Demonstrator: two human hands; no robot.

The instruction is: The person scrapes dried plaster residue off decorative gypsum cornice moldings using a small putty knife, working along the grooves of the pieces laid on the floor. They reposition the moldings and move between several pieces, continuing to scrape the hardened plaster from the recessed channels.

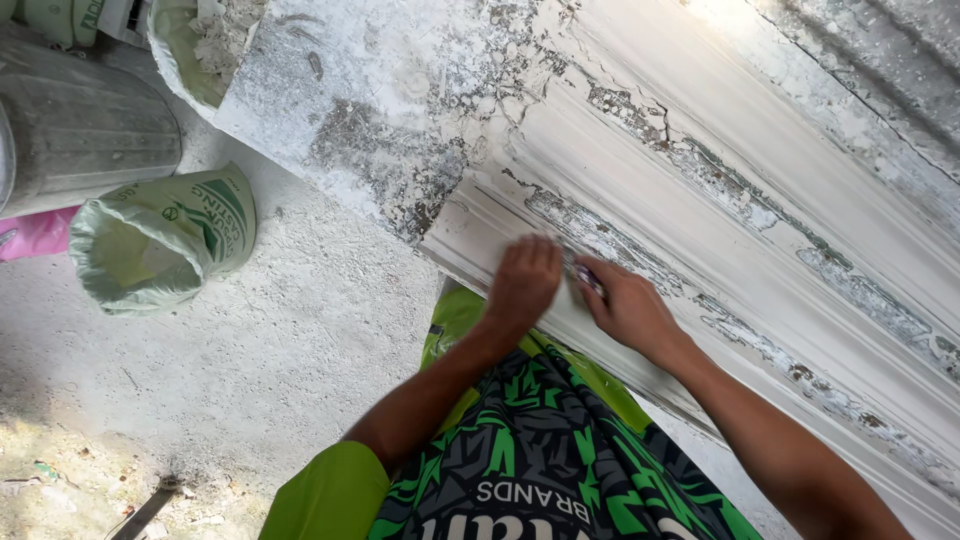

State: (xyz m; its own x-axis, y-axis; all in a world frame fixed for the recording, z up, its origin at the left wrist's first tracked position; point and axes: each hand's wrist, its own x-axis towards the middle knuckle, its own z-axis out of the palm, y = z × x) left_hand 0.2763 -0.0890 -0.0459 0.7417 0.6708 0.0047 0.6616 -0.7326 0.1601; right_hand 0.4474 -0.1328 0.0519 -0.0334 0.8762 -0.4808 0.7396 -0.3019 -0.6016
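A long white plaster moulding [760, 180] with ridged profiles lies across a dusty plaster-coated bench, running from the middle toward the lower right. My left hand [523, 282] rests palm down on the moulding's near edge, fingers closed together. Right beside it my right hand [627, 306] grips a small tool with a dark handle [583, 277], its tip pressed against the moulding's lower ridge. Grey patches show where the plaster surface is flaked or worn.
An open green and white sack [160, 245] lies on the dusty concrete floor at left. A grey metal drum [85, 125] stands behind it. Another sack with white rubble [205, 40] sits at the top. A dark flat bar [145, 510] lies at bottom left.
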